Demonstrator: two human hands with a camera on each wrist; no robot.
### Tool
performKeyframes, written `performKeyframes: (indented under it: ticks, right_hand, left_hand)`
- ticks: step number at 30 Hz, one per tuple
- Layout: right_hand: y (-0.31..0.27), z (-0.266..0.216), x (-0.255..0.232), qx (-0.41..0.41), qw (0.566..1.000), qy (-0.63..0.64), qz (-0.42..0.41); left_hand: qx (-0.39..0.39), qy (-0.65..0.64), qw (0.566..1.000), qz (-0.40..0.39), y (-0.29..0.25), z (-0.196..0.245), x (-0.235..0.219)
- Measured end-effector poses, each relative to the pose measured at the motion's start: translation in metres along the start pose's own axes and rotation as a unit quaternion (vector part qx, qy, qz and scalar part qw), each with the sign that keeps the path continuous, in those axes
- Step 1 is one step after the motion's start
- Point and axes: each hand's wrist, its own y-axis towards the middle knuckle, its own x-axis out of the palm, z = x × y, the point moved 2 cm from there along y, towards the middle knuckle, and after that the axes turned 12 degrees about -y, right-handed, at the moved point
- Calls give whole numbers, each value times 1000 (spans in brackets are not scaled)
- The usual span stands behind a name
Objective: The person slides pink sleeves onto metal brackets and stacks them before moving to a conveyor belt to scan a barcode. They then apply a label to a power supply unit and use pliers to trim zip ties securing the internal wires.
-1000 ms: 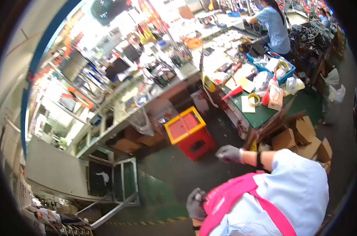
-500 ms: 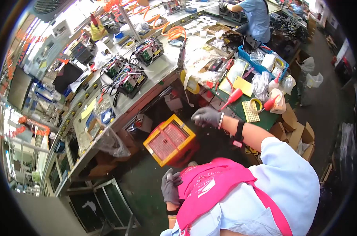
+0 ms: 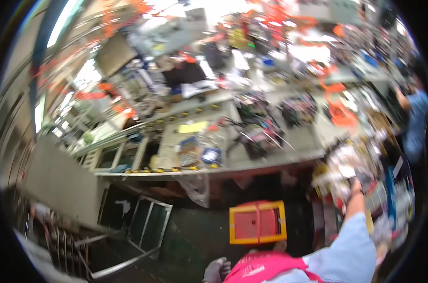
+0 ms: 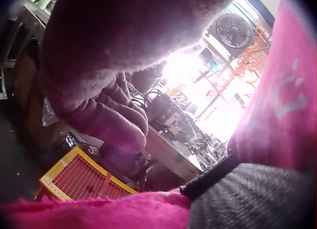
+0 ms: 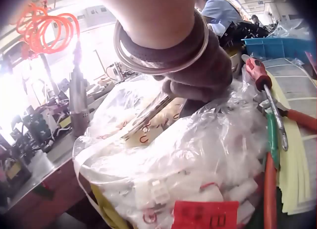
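Note:
My gloved right hand point(image 5: 200, 75) reaches into the mouth of a clear plastic bag point(image 5: 223, 135) full of small white connectors. Its fingers bend down at the contents, and their tips are hidden; I cannot tell whether they pinch anything. A red label point(image 5: 205, 215) sits on the bag's front. In the head view the right hand point(image 3: 358, 180) is blurred over the cluttered bench at the right. My gloved left hand point(image 3: 217, 270) hangs beside the pink apron point(image 3: 259, 268), fingers loosely curled with nothing in them, as the left wrist view also shows.
Beside the bag lie a red-handled screwdriver point(image 5: 257, 73), yellow sheets point(image 5: 292, 164) and a blue bin point(image 5: 282, 48). A red stool with a yellow rim point(image 3: 282, 221) stands on the floor. Wired units point(image 3: 259, 137) sit on the bench. Another person point(image 3: 417, 118) works at the far right.
The head view has swung left. My right hand has gone from above the floor beside the green table to the bag on the bench. The left hand stays low by the apron.

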Motion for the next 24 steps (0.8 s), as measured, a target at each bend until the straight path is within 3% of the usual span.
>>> performKeyframes:
  ticks: [8, 12, 14, 19, 22, 24]
  right_hand:
    - [38, 41, 9, 50, 998, -40, -25]
    - [36, 50, -22, 49, 998, 15, 20]
    - [21, 43, -45, 39, 995, 73, 49]
    - [-68, -62, -108, -72, 945, 317, 37]
    - [-168, -190, -114, -164, 853, 488, -81]
    - [-263, -291, -102, -161, 814, 539, -148]
  left_hand:
    - [36, -5, 999, -2, 3, 26, 34]
    - [-17, 72, 997, -14, 16, 43, 26]
    - [6, 70, 998, -10, 18, 57, 15]
    - [19, 57, 997, -47, 55, 102, -34]
    - [105, 53, 983, -143, 92, 153, -61]
    - [137, 45, 963, -227, 120, 194, -80]
